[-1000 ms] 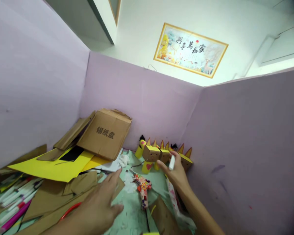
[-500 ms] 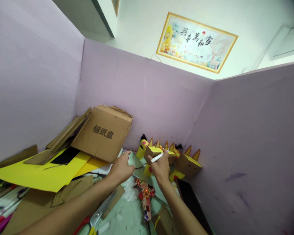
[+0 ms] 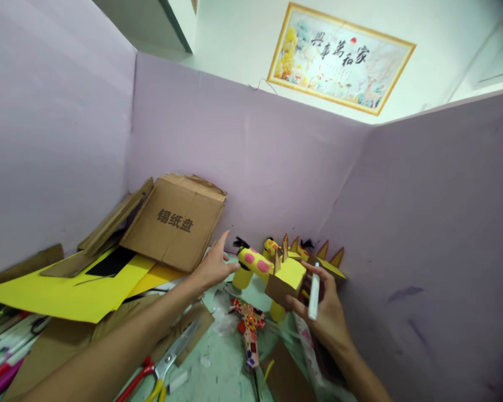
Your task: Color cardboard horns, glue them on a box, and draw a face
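Observation:
A yellow paper animal figure with pink spots, a black tuft and a cardboard box head stands lifted near the far corner. My right hand grips the box head from below and also holds a white marker upright between its fingers. My left hand touches the tail end of the figure's yellow body, fingers partly spread. More yellow and brown figures with pointed ears stand behind against the purple wall.
A cardboard box leans on the left over yellow sheets and brown cardboard scraps. A patterned glue gun lies on the green table. Red and yellow scissors and markers lie near the front left. Purple partition walls enclose the space.
My right hand has pulled one figure forward and up by its box head, the marker turning upright. My left hand moved right to the figure's body.

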The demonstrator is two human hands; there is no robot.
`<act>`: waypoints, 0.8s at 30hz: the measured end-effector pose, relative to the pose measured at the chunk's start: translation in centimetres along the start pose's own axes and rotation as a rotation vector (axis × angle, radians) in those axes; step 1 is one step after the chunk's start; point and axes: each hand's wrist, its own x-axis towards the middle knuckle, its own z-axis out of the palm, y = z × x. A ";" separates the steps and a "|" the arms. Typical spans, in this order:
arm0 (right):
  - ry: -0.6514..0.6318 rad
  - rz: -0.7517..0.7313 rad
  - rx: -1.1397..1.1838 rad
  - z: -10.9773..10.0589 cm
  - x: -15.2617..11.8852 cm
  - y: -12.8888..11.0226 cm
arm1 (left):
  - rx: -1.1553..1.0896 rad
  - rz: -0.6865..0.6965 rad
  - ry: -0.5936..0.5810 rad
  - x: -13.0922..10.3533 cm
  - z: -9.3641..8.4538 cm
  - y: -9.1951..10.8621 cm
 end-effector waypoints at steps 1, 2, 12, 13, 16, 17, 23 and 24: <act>-0.029 -0.005 0.035 -0.5 0.0 0.0 | 0.018 0.066 -0.030 0.1 -0.2 0.4; -0.054 -0.006 0.065 -0.9 -0.1 -0.1 | 0.039 0.127 -0.065 0.3 -0.4 0.8; -0.127 -0.083 0.074 -1.6 -0.4 -0.1 | 0.291 0.308 -0.277 1.5 -1.4 1.4; -0.128 -0.091 0.058 -1.6 -0.5 -0.1 | 0.310 0.307 -0.283 1.6 -1.4 1.4; -0.124 -0.110 0.045 -1.7 -0.5 -0.1 | 0.365 0.288 -0.281 1.9 -1.4 1.5; -0.123 -0.110 0.055 -1.6 -0.4 0.0 | 0.380 0.279 -0.275 1.9 -1.3 1.6; -0.128 -0.088 0.054 -1.5 -0.3 0.3 | 0.435 0.223 -0.261 2.5 -1.2 2.5; -0.126 -0.090 0.057 -1.5 -0.3 0.3 | 0.440 0.215 -0.253 2.7 -1.3 2.6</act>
